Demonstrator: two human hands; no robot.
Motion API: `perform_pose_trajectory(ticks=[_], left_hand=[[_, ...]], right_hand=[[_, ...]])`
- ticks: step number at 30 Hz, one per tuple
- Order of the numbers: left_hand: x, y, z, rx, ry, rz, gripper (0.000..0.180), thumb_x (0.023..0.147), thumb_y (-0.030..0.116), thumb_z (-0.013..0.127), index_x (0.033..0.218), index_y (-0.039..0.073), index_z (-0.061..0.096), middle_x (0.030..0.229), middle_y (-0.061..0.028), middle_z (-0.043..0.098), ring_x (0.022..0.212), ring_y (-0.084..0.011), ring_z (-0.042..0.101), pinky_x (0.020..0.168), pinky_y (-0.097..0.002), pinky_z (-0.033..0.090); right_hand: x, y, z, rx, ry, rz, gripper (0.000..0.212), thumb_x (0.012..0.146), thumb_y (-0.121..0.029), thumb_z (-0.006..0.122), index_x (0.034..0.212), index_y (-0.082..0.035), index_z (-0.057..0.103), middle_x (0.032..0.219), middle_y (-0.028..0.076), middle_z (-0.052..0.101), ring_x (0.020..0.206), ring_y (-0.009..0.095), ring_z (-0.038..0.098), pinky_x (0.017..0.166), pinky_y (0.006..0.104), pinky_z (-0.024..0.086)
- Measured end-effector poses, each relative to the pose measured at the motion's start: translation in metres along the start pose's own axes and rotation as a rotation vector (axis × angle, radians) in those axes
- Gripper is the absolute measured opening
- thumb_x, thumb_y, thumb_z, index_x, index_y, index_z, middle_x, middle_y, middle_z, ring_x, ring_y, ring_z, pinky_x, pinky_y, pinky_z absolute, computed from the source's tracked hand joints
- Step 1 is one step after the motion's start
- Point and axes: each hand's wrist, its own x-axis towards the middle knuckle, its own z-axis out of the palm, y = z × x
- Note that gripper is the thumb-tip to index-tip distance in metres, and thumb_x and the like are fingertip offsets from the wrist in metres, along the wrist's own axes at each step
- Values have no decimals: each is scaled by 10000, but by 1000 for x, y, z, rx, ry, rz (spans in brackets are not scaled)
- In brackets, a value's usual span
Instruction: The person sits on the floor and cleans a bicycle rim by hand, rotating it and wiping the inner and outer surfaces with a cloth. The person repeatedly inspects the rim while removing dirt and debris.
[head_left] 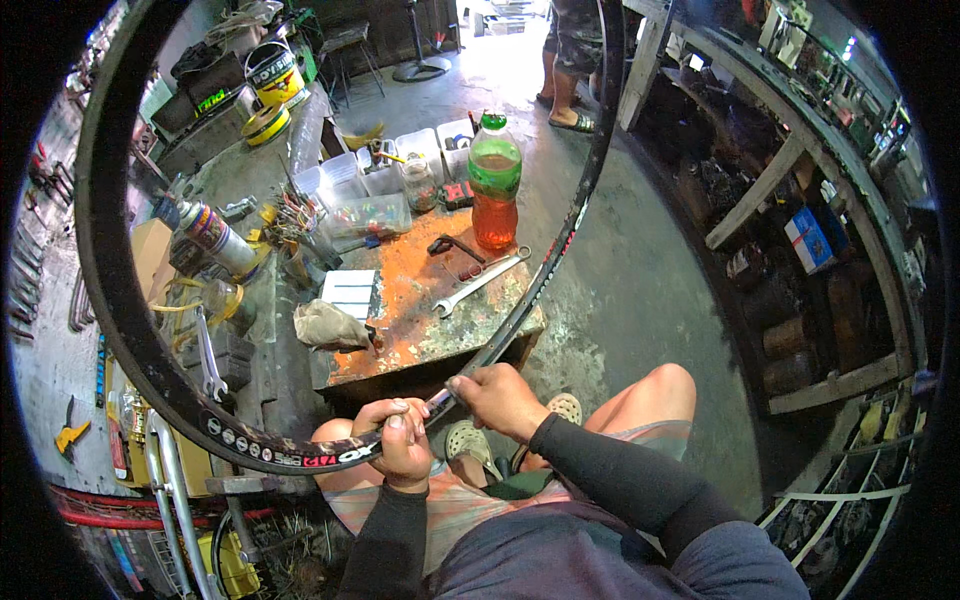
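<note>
Rim (105,220), black, passes nearest, its loop standing up and leftward from the grip. The person's left hand (402,447) is closed around the lower run, fingers curled; the right hand (500,402), just beside it, is closed over the rim, thumb toward the left. Between them the rim slants up rightward. Beyond: table (400,255), bearing wrench (482,283) and bottle (495,190), apart from both hands.

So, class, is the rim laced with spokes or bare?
Bare, as far as it shows: none cross inside the rim.
</note>
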Motion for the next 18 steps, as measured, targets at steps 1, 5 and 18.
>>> perform_pose_trajectory(ticks=[1,5,18], left_hand=[[1,0,-2,-9,-6,-9,157,1005,133,601,1076,1,649,651,-20,489,573,-139,487,742,-407,573],[-1,1,-2,-15,-12,-3,156,999,135,607,1076,7,651,652,-12,486,585,-137,481,753,-411,572],[3,-3,-6,-7,-34,7,149,1022,143,608,1095,19,648,643,-4,466,580,-143,488,753,-411,568]], right_hand=[[-4,-10,-3,15,-41,61,501,1096,-384,683,881,53,797,652,201,715,542,278,716,634,457,614],[22,11,-29,-40,121,140,485,1083,-389,702,854,29,794,695,211,736,656,354,773,702,507,616],[-11,41,19,-57,249,-215,373,1096,-338,734,960,8,772,794,254,706,702,417,676,705,502,548]])
